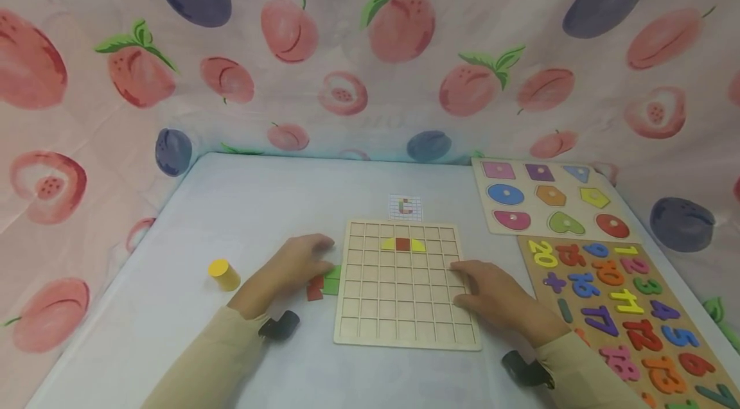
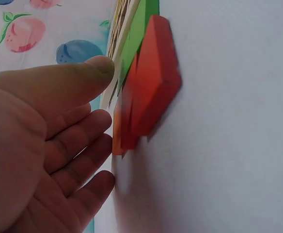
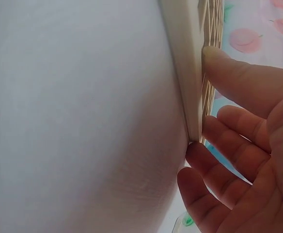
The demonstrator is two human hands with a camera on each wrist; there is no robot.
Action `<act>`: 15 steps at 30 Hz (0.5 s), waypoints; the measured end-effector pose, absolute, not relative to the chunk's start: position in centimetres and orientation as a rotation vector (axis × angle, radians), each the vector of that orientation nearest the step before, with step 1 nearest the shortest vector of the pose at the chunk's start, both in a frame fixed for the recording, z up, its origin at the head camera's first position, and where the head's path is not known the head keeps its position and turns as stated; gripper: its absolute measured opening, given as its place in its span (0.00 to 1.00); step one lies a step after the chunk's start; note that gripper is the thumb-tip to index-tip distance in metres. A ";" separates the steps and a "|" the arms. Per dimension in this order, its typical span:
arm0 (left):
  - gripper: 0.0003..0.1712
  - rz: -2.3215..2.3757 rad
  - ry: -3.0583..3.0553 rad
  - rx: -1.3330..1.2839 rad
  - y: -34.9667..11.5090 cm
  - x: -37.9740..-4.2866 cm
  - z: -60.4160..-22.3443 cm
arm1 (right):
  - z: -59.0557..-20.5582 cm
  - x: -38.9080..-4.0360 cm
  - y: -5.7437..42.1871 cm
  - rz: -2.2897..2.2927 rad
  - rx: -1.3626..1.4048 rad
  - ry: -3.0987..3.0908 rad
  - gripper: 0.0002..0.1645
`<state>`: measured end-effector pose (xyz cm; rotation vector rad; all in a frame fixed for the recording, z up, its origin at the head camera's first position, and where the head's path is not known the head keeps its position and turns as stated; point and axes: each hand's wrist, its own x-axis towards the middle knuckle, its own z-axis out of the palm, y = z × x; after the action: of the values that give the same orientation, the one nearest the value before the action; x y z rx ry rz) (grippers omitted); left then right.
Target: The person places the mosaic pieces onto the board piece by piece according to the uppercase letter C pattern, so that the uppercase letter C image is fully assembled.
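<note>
A wooden grid board (image 1: 378, 293) lies on the table. A red square (image 1: 403, 244) sits between two yellow pieces (image 1: 417, 246) near its top edge. Left of the board are green pieces (image 1: 332, 280) and red pieces (image 2: 156, 82). My left hand (image 1: 297, 266) is beside them with fingers loosely bent and nothing in its grasp; whether the thumb touches a piece I cannot tell. On the board's right edge rests my right hand (image 1: 494, 293), its thumb (image 3: 224, 65) on the top and its fingers against the side. Behind the board lies a small pattern card (image 1: 406, 208).
A yellow cylinder (image 1: 224, 275) stands left of my left forearm. To the right lie a shape puzzle board (image 1: 543, 203) and a number puzzle board (image 1: 584, 313). Fruit-print cloth (image 1: 358, 43) rises behind the table.
</note>
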<state>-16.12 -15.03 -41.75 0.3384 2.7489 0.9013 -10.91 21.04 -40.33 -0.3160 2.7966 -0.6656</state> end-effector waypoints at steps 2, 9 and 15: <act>0.27 0.903 2.750 0.348 -15.2 -15.9 -41.6 | -40.3 -10.9 21.0 -0.669 -0.317 2.794 0.35; 0.28 0.923 2.737 0.349 -15.3 -15.2 -41.6 | -40.4 -10.9 21.1 -0.692 -0.318 2.791 0.35; 0.26 0.922 2.751 0.345 -15.2 -15.2 -41.8 | -40.4 -10.8 21.1 -0.699 -0.313 2.788 0.35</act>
<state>-15.17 -15.21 -41.78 0.3450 2.7509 0.9220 -10.82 21.15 -40.43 -0.3129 2.7884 -0.6990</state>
